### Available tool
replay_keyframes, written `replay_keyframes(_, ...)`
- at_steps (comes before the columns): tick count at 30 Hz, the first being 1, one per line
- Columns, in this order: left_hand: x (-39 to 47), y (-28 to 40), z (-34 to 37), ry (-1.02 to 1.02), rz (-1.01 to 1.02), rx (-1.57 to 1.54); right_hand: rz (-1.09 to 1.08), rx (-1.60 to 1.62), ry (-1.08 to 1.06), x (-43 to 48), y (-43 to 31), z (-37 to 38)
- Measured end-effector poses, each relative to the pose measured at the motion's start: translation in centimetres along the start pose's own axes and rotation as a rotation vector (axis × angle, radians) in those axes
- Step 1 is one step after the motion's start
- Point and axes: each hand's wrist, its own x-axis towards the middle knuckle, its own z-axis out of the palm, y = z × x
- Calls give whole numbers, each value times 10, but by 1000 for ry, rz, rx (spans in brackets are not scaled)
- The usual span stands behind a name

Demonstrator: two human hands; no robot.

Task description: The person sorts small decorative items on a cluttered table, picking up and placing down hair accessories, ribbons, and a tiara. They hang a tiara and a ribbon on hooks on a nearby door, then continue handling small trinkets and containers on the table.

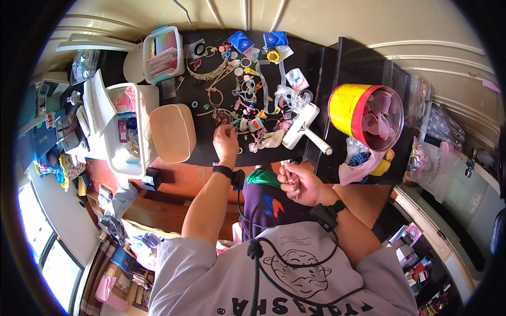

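Note:
My left hand (pixel 225 143) reaches over the near part of the dark table (pixel 205 152). Its fingertips touch a small heap of dark beaded hair accessories (pixel 222 117); whether they pinch one is hidden. In front of my lap, at the table's edge, my right hand (pixel 302 185) has its fingers closed around a small pinkish item (pixel 291 179), mostly covered by the fingers. Hair ties, clips and trinkets lie spread beyond both hands, among them a pink hair tie (pixel 214 97), a beaded tiara (pixel 209 75) and a clear ribbon (pixel 265 93).
A white lint-roller-like tool (pixel 302 125) lies right of the trinkets. Further right stands a yellow-and-red tub (pixel 348 112) with pink ribbon inside. On the left are a beige bin (pixel 172 134), a white storage box (pixel 148 130) and a smaller box of cards (pixel 180 55). Cables hang over my shirt.

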Motion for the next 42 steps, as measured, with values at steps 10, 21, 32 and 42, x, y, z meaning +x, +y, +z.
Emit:
replay_keyframes(10, 12, 12, -44, 150, -138, -644, -118, 14, 142, -20, 4, -19)
replay_keyframes(21, 38, 48, -65, 306, -59, -660, -164, 0, 170, -15, 7, -20)
replay_keyframes(32, 12, 14, -15, -139, 368, 337, -175, -58, 188, -25, 9, -20)
replay_keyframes(42, 10, 45, -81, 148, -1, -192, -203, -142, 156, -32, 1, 10)
